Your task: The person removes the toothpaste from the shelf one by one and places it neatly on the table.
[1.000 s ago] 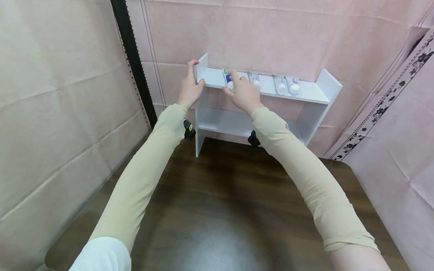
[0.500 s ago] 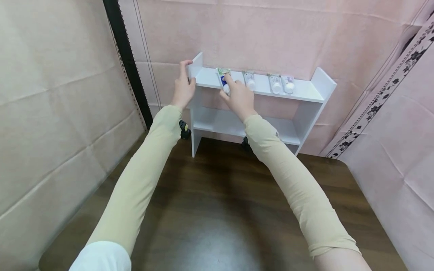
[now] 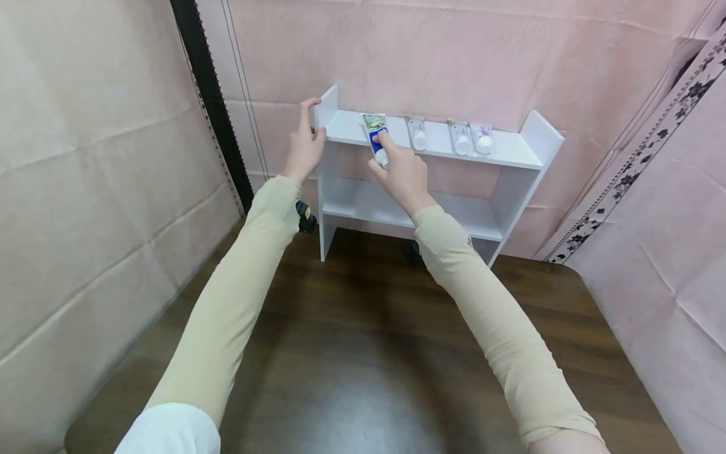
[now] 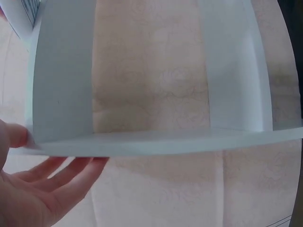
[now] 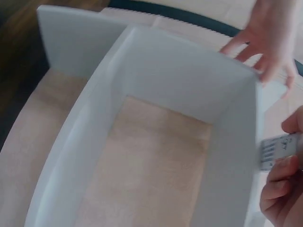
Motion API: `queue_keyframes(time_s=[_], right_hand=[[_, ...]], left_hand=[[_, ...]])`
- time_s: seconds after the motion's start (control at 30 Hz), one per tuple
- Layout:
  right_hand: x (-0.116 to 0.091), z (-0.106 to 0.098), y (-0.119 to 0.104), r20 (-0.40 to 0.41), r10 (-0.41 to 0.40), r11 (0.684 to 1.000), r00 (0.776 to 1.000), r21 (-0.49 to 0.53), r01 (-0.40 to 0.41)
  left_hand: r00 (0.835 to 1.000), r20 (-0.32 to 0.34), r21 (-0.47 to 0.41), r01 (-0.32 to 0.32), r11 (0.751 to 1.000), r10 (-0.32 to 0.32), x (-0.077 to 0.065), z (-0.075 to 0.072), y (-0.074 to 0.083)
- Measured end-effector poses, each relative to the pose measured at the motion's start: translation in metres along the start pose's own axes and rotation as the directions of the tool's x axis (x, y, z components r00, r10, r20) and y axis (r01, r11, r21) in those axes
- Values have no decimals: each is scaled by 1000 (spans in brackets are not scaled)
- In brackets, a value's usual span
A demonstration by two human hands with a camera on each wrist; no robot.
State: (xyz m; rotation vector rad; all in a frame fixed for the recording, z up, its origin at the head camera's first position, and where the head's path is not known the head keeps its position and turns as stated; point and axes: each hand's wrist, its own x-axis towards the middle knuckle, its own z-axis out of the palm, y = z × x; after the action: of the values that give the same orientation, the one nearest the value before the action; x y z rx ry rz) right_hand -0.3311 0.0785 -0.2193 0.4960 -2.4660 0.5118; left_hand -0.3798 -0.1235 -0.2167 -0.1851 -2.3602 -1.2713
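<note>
Right hand (image 3: 404, 175) is pinching the blue-green tube (image 3: 375, 133), fingers curled round its cap end, thumb below; the tube is sticking out past the fingertips over the top board of the white shelf (image 3: 510, 154). Left hand (image 3: 303, 146) is bracing the shelf's left upright, fingers straight along the outer face, thumb on the inner side. Three more tubes (image 3: 460, 137) are lying beyond the right fingers, well apart.

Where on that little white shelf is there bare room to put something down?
The lower shelf looks bare. The top shelf is free between the rightmost small tube and the right end panel. It is crowded where the right hand holds the blue-and-green tube.
</note>
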Motion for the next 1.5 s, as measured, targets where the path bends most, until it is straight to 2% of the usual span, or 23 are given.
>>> queue_keyframes(time_s=[0.17, 0.53, 0.7, 0.9, 1.03, 1.13, 1.27, 1.5], right_hand=[[-8, -10, -9, 35, -15, 1000, 999, 18, 14], [-42, -27, -29, 84, -113, 991, 990, -65, 118], [-57, -32, -33, 85, -110, 994, 990, -5, 111], [-73, -35, -38, 63, -103, 988, 993, 124, 95], [-89, -28, -37, 129, -127, 978, 983, 184, 102], [-100, -17, -32, 168, -136, 977, 976, 189, 104], [-111, -2, -27, 225, -108, 982, 968, 175, 69], [-121, 20, -24, 340, -48, 986, 939, 167, -10]], left_hand=[[1000, 6, -36, 2, 999, -2, 1, -6, -1], [998, -12, -31, 61, 998, -61, 3, -6, -1], [998, -10, -25, 64, 998, -64, 4, -3, -3], [998, -11, -13, 62, 998, -62, 3, 1, -8], [998, -12, -16, 58, 998, -58, 1, 3, -9], [998, -10, -22, 56, 998, -56, 1, 6, -8], [998, 2, -22, 57, 998, -57, 0, 8, -7], [998, 11, -28, 58, 998, -58, -1, 7, -7]])
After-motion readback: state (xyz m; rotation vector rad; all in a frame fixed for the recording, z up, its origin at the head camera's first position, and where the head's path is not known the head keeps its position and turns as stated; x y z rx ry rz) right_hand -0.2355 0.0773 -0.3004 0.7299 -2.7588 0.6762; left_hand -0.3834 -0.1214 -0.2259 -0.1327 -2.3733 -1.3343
